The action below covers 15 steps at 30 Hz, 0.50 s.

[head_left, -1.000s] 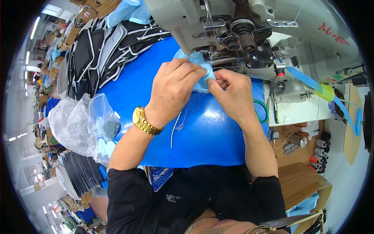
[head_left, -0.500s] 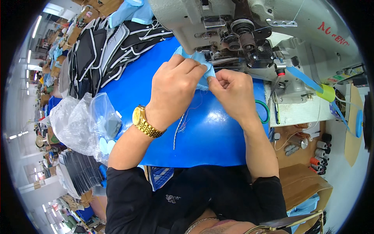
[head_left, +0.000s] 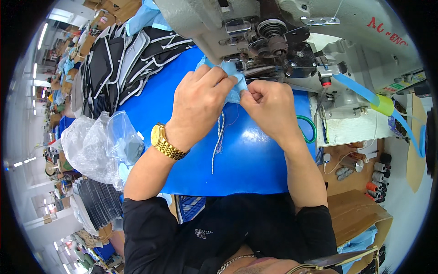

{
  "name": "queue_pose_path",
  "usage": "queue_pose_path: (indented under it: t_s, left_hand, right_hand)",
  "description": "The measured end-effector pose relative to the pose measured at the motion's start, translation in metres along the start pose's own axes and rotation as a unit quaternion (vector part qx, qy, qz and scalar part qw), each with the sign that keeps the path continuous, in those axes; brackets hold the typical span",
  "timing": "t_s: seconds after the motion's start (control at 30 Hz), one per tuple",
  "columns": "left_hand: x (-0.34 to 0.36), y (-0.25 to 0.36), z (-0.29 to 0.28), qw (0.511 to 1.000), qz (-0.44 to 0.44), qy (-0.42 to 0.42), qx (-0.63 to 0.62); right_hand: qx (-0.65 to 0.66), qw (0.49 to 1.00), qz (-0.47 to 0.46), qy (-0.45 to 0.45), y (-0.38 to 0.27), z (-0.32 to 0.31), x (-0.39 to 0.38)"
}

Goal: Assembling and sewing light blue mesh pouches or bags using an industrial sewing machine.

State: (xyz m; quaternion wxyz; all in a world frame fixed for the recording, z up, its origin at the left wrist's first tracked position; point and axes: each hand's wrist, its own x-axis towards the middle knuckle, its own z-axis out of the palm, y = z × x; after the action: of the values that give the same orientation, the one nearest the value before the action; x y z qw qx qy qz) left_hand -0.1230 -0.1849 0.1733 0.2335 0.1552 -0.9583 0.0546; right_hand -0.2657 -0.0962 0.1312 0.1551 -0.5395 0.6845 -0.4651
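Observation:
A piece of light blue fabric (head_left: 234, 93) lies bunched between my two hands, just in front of the sewing machine (head_left: 196, 20). My left hand (head_left: 200, 98), with a gold watch on its wrist, is closed on the fabric's left side, fingers bent over it. At its right edge my right hand (head_left: 269, 105) pinches the cloth between thumb and curled fingers. The fabric's far end reaches to the machine's needle area, where my left fingers partly hide it. A twisted black-and-white cord (head_left: 218, 141) and loose thin threads hang below the fabric onto the blue work surface (head_left: 251, 169).
Dark panels with pale piping (head_left: 109, 64) are piled at the far left, near clear plastic bags (head_left: 86, 141). A green ring (head_left: 312, 130) lies right of my right hand. Light blue tape (head_left: 358, 89) runs into the machine. Thread spools (head_left: 376, 178) and a cardboard box (head_left: 356, 205) stand lower right.
Both hands keep hold of the fabric, and my left hand has shifted slightly left and down. More of the cord shows below the cloth. The whole view has moved a little.

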Motion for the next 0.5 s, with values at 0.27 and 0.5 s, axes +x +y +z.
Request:
queue_pose_path:
  t_s: [0.27, 0.5]
  left_hand:
    - [0.0004, 0.0105, 0.0038, 0.999, -0.028, -0.011, 0.023]
    - [0.0027, 0.0026, -0.001, 0.998, -0.013, 0.016, 0.056]
  right_hand:
    - [-0.003, 0.999, 0.015, 0.042, -0.0002, 0.0032, 0.0026]
    - [-0.082, 0.997, 0.008, 0.005, -0.0045, 0.0028, 0.0043]
